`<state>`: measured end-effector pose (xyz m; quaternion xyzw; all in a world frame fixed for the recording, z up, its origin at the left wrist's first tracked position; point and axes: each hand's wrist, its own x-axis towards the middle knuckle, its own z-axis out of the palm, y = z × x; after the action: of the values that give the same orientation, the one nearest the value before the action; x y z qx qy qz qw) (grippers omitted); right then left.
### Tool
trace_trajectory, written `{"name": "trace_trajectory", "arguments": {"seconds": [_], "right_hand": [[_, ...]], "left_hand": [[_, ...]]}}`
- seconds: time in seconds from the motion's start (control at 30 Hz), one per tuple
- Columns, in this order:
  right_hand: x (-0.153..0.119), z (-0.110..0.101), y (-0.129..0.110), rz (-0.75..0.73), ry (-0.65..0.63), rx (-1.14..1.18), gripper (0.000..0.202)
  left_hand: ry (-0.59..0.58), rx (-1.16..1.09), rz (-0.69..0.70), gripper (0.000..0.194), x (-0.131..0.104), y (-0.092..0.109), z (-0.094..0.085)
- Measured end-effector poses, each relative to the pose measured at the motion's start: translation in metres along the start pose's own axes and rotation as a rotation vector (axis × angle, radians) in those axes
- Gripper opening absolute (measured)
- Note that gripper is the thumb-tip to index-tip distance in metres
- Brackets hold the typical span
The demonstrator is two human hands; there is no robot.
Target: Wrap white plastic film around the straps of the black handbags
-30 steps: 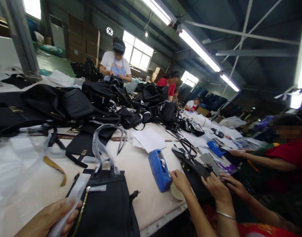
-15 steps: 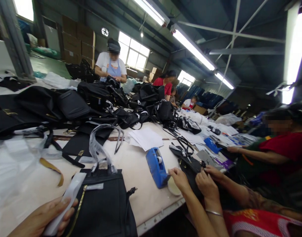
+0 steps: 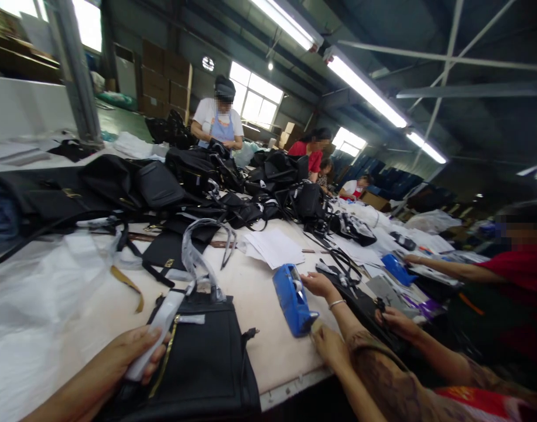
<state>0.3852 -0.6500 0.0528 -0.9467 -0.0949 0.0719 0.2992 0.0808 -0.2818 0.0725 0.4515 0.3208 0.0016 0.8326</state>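
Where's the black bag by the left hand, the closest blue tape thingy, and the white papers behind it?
Black bag [image 3: 209,363]: head view, on its front panel.
Blue tape dispenser [image 3: 286,302]: head view, on its side.
White papers [image 3: 276,247]: head view, on the top sheet.

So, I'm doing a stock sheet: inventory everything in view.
table: 1, pale, centre
front bag: 1, black, lower left
other bags: many, black, across table
strip: 1, whitish, lower left
tape dispensers: 2, blue, centre and right
papers: several, white, centre
film: uncounted, clear, left
boxes: several, brown, back
windows: several, bright, back
lights: several, white, overhead
people: several, mixed clothing, back and right
left hand: 1, bare, gripping strip
right hand: 1, bare, by nearer dispenser
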Motion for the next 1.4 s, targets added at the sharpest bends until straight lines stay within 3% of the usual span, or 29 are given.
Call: {"name": "trace_trajectory", "arguments": {"seconds": [0.1,0.17,0.3,0.37,0.43,0.5,0.67,0.83,0.9,1.0,1.13,1.27,1.4], "right_hand": [[-0.006,0.002,-0.020,-0.078,-0.034,-0.086,0.021],[-0.014,0.010,-0.054,-0.211,-0.100,-0.053,0.026],[-0.057,0.040,-0.160,-0.519,-0.503,0.260,0.028],[-0.084,0.059,-0.211,-0.580,-0.713,0.399,0.023],[-0.102,0.080,-0.249,-0.650,-0.841,0.476,0.019],[-0.111,0.100,-0.269,-0.713,-0.905,0.497,0.016],[-0.109,0.130,-0.275,-0.805,-0.820,0.369,0.012],[-0.109,0.133,-0.270,-0.836,-0.725,0.294,0.013],[-0.107,0.134,-0.268,-0.810,-0.726,0.292,0.026],[-0.103,0.139,-0.267,-0.758,-0.739,0.333,0.046],[-0.099,0.148,-0.266,-0.697,-0.760,0.425,0.044],[-0.096,0.156,-0.261,-0.696,-0.791,0.460,0.048],[-0.087,0.161,-0.254,-0.874,-0.757,0.409,0.041]], "left_hand": [[-0.084,-0.026,0.093,0.036,-0.014,0.007,0.009],[-0.081,0.014,0.143,0.037,-0.016,0.008,0.009],[-0.027,0.033,0.173,0.034,-0.014,0.005,0.006],[-0.015,0.042,0.161,0.033,-0.015,0.005,0.007],[-0.009,0.064,0.167,0.032,-0.017,0.006,0.009],[-0.004,0.099,0.198,0.033,-0.018,0.007,0.011],[-0.021,0.137,0.233,0.024,-0.017,0.006,0.010],[-0.029,0.157,0.245,0.015,-0.018,0.003,0.008],[-0.037,0.188,0.245,0.015,-0.018,0.004,0.009],[-0.038,0.237,0.257,0.022,-0.015,0.007,0.012],[0.006,0.248,0.247,0.042,-0.007,0.009,0.016],[0.050,0.095,0.158,0.050,-0.004,0.011,0.018],[-0.033,-0.117,0.102,0.047,-0.005,0.010,0.015]]}}
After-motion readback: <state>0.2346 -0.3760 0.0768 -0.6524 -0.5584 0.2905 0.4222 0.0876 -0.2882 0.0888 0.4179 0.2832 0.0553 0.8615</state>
